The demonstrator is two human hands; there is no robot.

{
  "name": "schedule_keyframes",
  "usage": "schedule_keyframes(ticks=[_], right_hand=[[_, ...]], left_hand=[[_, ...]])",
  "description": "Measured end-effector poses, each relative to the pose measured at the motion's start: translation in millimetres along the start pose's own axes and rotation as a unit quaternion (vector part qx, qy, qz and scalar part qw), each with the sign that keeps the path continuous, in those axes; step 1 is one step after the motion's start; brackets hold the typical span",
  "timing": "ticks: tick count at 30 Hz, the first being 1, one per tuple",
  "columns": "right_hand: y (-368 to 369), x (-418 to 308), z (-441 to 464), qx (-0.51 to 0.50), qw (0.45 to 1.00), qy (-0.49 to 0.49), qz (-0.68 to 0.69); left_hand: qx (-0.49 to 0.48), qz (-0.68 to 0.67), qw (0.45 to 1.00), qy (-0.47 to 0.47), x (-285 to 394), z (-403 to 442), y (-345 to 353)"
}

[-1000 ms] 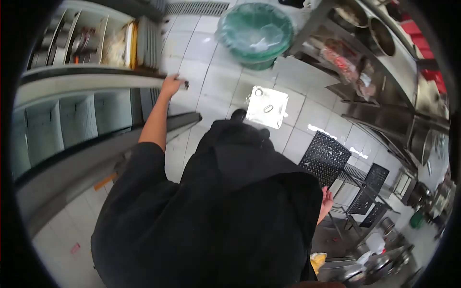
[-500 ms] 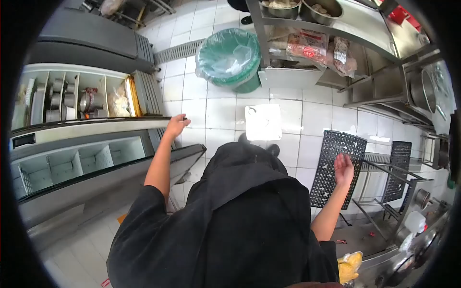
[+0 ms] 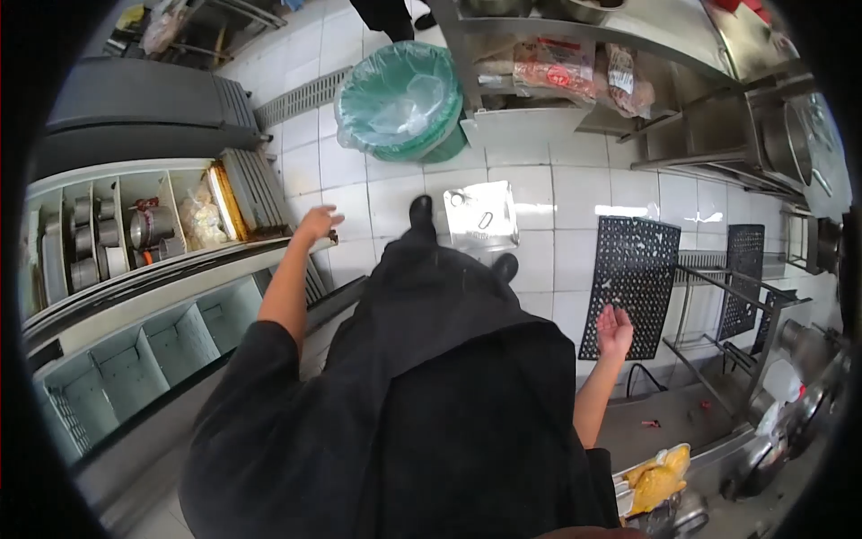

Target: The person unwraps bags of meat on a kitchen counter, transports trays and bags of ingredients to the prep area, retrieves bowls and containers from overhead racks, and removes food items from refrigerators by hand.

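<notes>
My left hand [image 3: 319, 223] is open beside the outer end of an open fridge drawer [image 3: 162, 269], its fingers apart and apparently off the edge. Metal containers [image 3: 153, 227] and a bag of pale food [image 3: 203, 218] sit in the divided compartments. Nearer my body is a second open drawer [image 3: 126, 364] with pale dividers. My right hand [image 3: 615, 331] is open and empty, palm up, above the lower part of a black perforated mat [image 3: 634, 269]. Between my feet and the bin, a white square lid-like object [image 3: 481, 216] lies on the tiles.
A green bin [image 3: 400, 103] with a clear liner stands ahead, a person's dark-clothed leg [image 3: 386, 18] behind it. Steel shelving [image 3: 593, 31] with packaged meat is at the upper right. A metal frame [image 3: 718, 310] stands right, and yellow food [image 3: 658, 481] sits at the lower right.
My left hand has come off the drawer edge. My right hand, low and partly hidden a second ago, is now over the mat. The view has shifted and one foot has stepped forward.
</notes>
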State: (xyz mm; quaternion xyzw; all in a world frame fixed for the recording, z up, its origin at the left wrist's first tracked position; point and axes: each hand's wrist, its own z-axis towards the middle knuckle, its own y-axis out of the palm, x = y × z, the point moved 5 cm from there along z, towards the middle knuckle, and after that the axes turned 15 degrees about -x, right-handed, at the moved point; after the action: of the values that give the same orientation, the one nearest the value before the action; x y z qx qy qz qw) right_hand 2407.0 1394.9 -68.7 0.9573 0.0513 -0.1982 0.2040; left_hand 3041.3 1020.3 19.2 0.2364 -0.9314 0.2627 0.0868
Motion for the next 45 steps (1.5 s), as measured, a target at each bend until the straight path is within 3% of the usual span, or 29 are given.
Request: schedule_keyframes(ticks=[6,7,9,12,13,16,21,28,30,31,34,42,45], right_hand=[[13.5,30.2,-59.9,0.085,0.995,-0.021,-0.058],[-12.2,28.3,-57.5,-0.05,0.915,-0.156,-0.369],[9.6,44.7,-76.0,-0.055,0.881,-0.156,-0.444],[52.0,60.1,-102.2,0.024,0.962,-0.049,-0.268],[75.0,62.2,-107.8,0.051,0.972,-0.022,-0.229],[141.7,62.2,-100.5,0.077,0.97,0.022,-0.23],[235.9,65.3,-53.0,0.03,0.945,0.066,-0.318],[358.3,98.9,22.4,-0.086,0.897,0.104,-0.421],[396.6,120.1,43.9,-0.127,0.877,0.114,-0.449],[416.0,131.3,52.4,-0.147,0.867,0.119,-0.461],[479.0,168.4,76.9,-0.199,0.836,0.127,-0.495],[633.5,282.3,103.5,-0.271,0.759,0.134,-0.577],[683.3,327.2,100.4,-0.272,0.736,0.131,-0.606]], left_hand=[[-0.04,-0.001,0.998,0.053,24.4,86.4,-42.1],[-0.051,-0.013,0.997,0.064,21.4,100.7,-47.0],[-0.065,-0.037,0.993,0.09,16.7,130.7,-59.2],[-0.065,0.031,0.992,0.105,5.6,168.9,-77.3],[-0.074,0.069,0.988,0.114,2.4,171.4,-82.5],[-0.026,-0.03,0.997,0.071,-16.1,160.7,-108.5],[0.001,-0.132,0.991,-0.008,-68.2,143.8,-129.8],[0.071,-0.216,0.973,-0.036,-136.1,114.0,-134.4],[0.036,-0.019,0.999,-0.035,-150.7,118.5,-139.6],[0.085,-0.031,0.995,-0.038,-166.1,124.1,-134.9],[0.111,-0.056,0.99,-0.07,-181.1,123.4,-134.6],[0.086,-0.143,0.969,-0.181,-242.3,104.6,-161.8],[0.117,-0.107,0.977,-0.146,-289.6,131.8,-199.6]])
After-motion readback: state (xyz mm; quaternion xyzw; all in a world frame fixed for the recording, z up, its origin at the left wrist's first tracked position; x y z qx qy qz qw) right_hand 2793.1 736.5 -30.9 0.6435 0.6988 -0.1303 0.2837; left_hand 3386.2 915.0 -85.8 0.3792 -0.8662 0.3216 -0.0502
